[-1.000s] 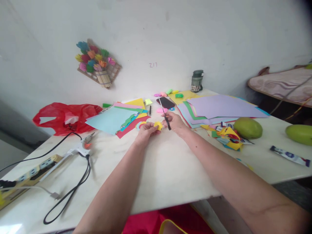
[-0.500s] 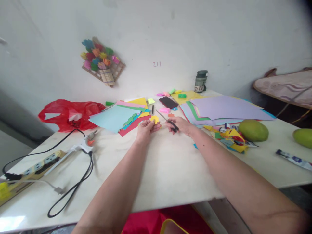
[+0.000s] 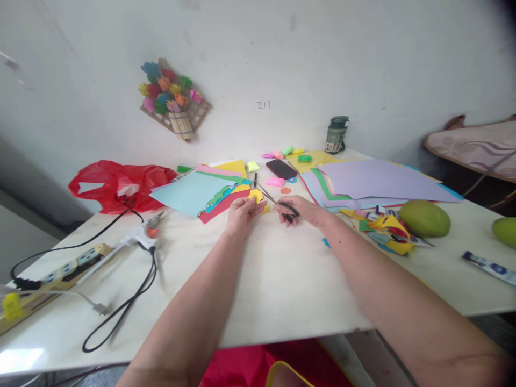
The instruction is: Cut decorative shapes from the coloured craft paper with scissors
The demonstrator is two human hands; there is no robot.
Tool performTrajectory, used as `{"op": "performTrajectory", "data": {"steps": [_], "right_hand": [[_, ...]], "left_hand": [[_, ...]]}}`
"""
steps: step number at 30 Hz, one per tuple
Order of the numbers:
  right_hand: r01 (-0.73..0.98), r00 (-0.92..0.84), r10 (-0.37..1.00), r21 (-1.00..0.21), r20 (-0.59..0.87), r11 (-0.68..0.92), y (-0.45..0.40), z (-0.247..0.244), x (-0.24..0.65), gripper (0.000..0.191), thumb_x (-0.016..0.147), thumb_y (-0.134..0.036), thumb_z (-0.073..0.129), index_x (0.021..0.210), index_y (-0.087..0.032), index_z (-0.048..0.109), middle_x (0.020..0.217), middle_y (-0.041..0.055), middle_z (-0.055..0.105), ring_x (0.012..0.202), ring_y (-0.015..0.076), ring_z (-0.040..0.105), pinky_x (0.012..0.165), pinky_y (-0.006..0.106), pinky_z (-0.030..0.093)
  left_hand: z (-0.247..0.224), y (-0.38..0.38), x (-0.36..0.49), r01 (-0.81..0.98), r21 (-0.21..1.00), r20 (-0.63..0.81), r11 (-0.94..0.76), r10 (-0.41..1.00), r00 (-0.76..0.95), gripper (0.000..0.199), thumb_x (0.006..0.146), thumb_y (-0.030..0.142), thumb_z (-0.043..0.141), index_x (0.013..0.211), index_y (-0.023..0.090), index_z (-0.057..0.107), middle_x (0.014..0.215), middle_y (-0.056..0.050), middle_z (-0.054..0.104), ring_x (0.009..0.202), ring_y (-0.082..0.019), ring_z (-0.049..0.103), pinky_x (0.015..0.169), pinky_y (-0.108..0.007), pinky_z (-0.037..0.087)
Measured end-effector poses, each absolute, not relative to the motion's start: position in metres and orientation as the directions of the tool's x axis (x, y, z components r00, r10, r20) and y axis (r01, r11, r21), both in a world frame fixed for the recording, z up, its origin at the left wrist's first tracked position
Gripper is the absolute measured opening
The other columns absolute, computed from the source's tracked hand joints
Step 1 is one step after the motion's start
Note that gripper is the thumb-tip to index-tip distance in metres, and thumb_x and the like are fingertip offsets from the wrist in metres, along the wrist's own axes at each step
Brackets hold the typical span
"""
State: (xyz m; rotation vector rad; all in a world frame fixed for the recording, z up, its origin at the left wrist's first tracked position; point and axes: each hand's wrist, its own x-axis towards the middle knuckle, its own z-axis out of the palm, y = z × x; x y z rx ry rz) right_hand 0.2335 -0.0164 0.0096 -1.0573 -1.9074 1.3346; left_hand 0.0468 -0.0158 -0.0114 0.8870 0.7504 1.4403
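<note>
My left hand (image 3: 243,213) pinches a small piece of yellow paper (image 3: 255,194) with a wavy cut edge. My right hand (image 3: 300,209) is closed round the black handles of a pair of scissors (image 3: 266,194). The blades point up and left, parted a little, close to the yellow paper. Just beyond the hands lie an orange paper flower (image 3: 286,190), a pink packet (image 3: 274,182), a black pen (image 3: 255,179) and a dark phone (image 3: 281,169). Beside my right forearm is a blue paper scrap (image 3: 326,242).
Coloured sheets lie left (image 3: 189,194) and right (image 3: 374,180). Paper scraps (image 3: 389,231) sit by a green mango (image 3: 425,218). At left are a red plastic bag (image 3: 108,188), a glue gun (image 3: 145,231) with its cord, and a power strip (image 3: 68,273). A tumbler (image 3: 336,134) stands by the wall.
The scissor blades have opened a little and stand nearer the yellow paper, whose cut outline shows more. The whole view has shifted slightly.
</note>
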Motion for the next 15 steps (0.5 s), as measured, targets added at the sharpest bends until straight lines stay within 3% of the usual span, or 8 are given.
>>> {"op": "performTrajectory", "data": {"steps": [7, 15], "right_hand": [[0.323, -0.510, 0.860, -0.929, -0.008, 0.183, -0.021, 0.013, 0.229, 0.034, 0.074, -0.048, 0.058, 0.071, -0.015, 0.049, 0.059, 0.0001, 0.058, 0.043, 0.0082, 0.055, 0.033, 0.016, 0.034], [0.311, -0.502, 0.864, -0.939, -0.030, 0.147, -0.023, 0.014, 0.222, 0.033, 0.074, -0.047, 0.058, 0.071, -0.016, 0.048, 0.057, -0.0018, 0.057, 0.040, 0.0068, 0.052, 0.031, 0.016, 0.032]], "left_hand": [[-0.014, -0.014, 0.047, -0.514, 0.854, 0.096, -0.081, 0.995, 0.003, 0.027, 0.060, 0.024, 0.075, 0.065, 0.014, 0.050, 0.066, -0.003, 0.062, 0.080, -0.022, 0.067, 0.077, -0.031, 0.052], [-0.013, -0.014, 0.048, -0.541, 0.837, 0.083, -0.077, 0.996, -0.014, 0.031, 0.052, 0.020, 0.078, 0.061, 0.013, 0.049, 0.067, -0.004, 0.063, 0.078, -0.021, 0.067, 0.066, -0.023, 0.052]]}}
